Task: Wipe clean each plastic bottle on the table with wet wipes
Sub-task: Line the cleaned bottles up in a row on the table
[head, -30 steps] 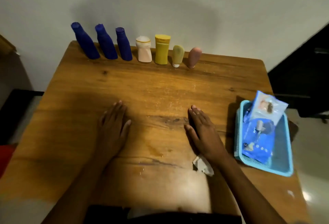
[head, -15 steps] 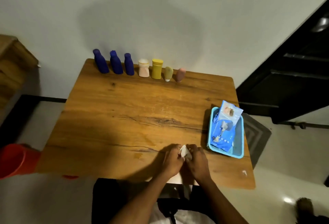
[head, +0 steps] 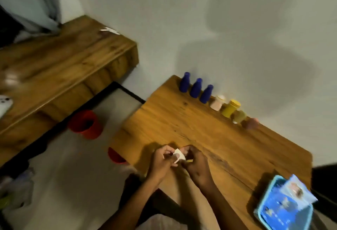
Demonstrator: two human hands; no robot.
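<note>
Together over the near counter edge: left hand and right hand, both grips pinching one small crumpled white wet wipe between fingertips. Farther out, along the wall edge, seven upright plastic bottles: three blue bottles, a pale pink one, a yellow one, olive, dusty pink. At right, a blue basket with a wipes packet.

Light blue plastic basket at lower right: cut by bottom edge, motion-blurred. White phone-like object cropped at left edge.
</note>
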